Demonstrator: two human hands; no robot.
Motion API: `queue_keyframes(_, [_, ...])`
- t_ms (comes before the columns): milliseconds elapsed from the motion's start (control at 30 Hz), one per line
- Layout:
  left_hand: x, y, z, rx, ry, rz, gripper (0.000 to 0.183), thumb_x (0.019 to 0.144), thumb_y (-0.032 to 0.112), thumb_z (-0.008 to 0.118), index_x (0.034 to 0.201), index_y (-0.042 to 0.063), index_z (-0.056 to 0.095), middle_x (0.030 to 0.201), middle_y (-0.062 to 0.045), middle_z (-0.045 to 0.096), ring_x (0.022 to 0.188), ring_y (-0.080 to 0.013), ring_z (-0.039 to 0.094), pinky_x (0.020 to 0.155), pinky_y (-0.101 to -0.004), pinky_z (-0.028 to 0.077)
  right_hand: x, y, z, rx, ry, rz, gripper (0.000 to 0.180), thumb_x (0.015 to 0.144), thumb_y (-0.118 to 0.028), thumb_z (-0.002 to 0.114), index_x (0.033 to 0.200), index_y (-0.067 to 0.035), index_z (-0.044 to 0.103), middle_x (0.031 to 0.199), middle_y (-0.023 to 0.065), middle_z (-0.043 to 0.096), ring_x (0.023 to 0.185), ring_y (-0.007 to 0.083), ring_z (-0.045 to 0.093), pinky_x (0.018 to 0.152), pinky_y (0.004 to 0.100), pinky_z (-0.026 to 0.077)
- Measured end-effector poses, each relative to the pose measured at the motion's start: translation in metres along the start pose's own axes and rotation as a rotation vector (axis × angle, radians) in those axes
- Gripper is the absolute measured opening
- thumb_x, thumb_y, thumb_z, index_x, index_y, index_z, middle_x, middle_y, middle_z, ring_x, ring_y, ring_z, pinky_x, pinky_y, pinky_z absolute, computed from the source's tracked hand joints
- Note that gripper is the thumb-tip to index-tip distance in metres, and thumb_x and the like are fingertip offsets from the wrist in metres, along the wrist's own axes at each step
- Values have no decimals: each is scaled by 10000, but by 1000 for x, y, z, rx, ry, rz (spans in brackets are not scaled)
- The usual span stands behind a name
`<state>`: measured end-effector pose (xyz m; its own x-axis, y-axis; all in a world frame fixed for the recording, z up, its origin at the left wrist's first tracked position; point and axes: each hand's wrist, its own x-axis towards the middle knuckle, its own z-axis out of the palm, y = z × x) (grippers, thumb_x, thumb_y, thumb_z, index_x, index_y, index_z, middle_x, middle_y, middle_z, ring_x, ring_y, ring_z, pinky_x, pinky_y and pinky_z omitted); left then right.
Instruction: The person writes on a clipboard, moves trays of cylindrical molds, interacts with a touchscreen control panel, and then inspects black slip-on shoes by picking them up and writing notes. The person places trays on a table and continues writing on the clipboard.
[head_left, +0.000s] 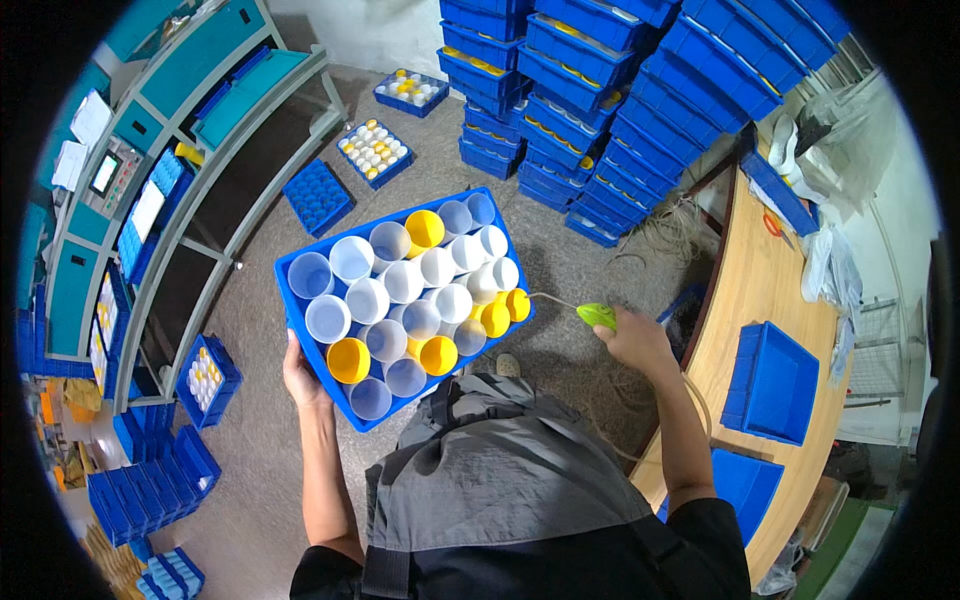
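Note:
My left hand (304, 375) grips the lower left edge of a blue plastic crate (341, 409), which is tilted and held up before me. Rows of open cylindrical cups or tubes fill the crate: white ones (328, 319), translucent ones (370, 398) and several yellow ones (348, 361). To the right of the crate, my right hand (636, 339) is closed on a small green handheld tool (598, 316). A thin pale line (553, 298) runs from the tool's tip to the crate's right edge, by a yellow cup. A hose (701, 401) trails behind the hand.
Tall stacks of blue crates (577, 60) rise at the back. On the right, a wooden table (701, 352) bears an empty blue bin (780, 382) and orange-handled scissors (772, 223). A teal machine (195, 60) curves along the left. More filled crates (390, 171) lie on the floor.

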<state>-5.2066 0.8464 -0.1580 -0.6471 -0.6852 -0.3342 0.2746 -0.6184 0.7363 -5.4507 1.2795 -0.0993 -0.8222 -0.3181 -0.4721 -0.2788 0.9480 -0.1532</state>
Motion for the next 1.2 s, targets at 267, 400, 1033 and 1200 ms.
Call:
queue_keyframes(267, [-3,-1,-2,3,91,33,397,1037,364,513,1216,28,627,1167,-103,700,1055,-234,666,1001,-387,503,6,-15,3,31,-62,-137,449,920,-456,598,1148,-71,637,1027,218,698,996,412,663,866,529,507])
queue_keyframes(400, [1,-1,0,-19,109,57,381,1045,351,503,1205,30,632,1167,-104,705,1046,-235,673,971,-381,524,10,-24,-5,26,-64,-137,515,918,-466,605,1211,-44,623,1027,256,687,1001,442,641,868,530,487])
queue_keyframes(1033, [41,-38,35,34,302,146,286,1019,240,578,1098,-22,665,1043,-106,727,872,-202,692,832,-347,570,-22,-67,-35,14,-189,-598,579,937,-441,592,1322,-9,571,883,244,698,849,420,677,791,510,520])
queue_keyframes(1200, [37,-50,63,103,380,223,266,1006,246,609,967,3,709,934,-73,727,760,-146,657,728,-309,550,-34,-67,-47,44,14,-533,482,931,-384,619,1220,0,603,765,216,678,756,399,680,715,489,523])
